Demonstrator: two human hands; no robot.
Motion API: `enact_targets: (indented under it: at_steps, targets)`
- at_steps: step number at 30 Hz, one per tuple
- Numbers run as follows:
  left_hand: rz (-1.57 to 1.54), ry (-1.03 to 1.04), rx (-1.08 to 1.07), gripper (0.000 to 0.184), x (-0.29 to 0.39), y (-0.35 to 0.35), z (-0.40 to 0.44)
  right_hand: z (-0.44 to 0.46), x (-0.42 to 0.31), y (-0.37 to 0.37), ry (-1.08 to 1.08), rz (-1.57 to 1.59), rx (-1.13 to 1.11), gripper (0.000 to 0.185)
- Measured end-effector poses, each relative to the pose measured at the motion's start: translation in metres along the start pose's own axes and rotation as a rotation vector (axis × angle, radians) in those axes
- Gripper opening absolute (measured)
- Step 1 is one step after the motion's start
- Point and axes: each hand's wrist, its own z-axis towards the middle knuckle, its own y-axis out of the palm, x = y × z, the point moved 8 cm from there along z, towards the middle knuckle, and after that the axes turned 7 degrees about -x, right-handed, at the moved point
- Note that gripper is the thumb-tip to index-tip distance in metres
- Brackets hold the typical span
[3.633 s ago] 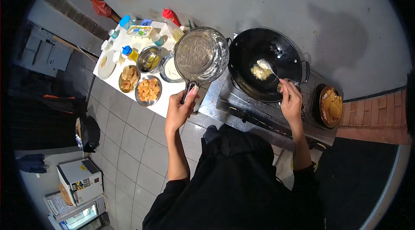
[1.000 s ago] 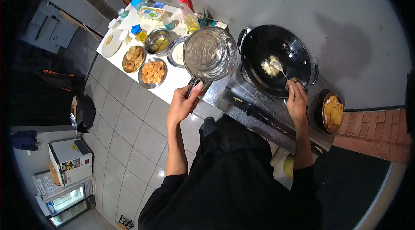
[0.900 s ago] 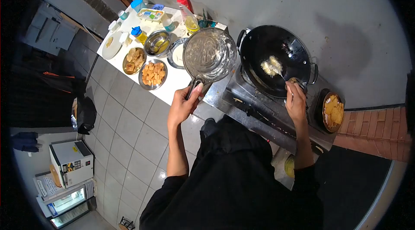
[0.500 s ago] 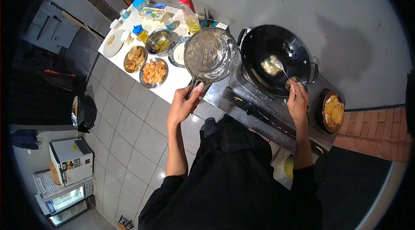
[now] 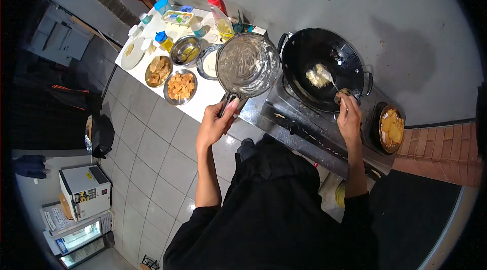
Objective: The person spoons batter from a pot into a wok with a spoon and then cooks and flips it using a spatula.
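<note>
My left hand (image 5: 218, 120) is closed round the handle of a dark round pan (image 5: 247, 64). The pan hangs between the table and the wok, its inside coated with a shiny, streaky film. My right hand (image 5: 349, 116) pinches a metal spoon (image 5: 333, 81) at the near right rim of a black wok (image 5: 304, 87). The spoon's tip reaches into a pale yellow, partly melted lump (image 5: 319, 75) on the wok's bottom. A small brownish round thing (image 5: 345, 96) shows by my right fingertips; what it is I cannot make out.
The wok stands on a metal stove (image 5: 299, 133). To its right sits a pan of golden pieces (image 5: 391, 129). A white table (image 5: 198, 108) on the left holds a bowl of orange pieces (image 5: 180, 86), a metal bowl (image 5: 185, 50), bottles and tubs. A wall rises behind.
</note>
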Motion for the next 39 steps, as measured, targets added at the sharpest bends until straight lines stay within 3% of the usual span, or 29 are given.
enact_targets:
  at_steps: [17,39]
  targets:
    - [0.002,0.017,0.016,0.042,0.003,-0.004,0.001,0.0,0.003,0.003,0.051,0.004,-0.026,0.018]
    - [-0.005,0.016,-0.011,0.046,0.004,-0.002,0.006,0.009,-0.008,0.004,-0.07,-0.018,-0.03,0.016]
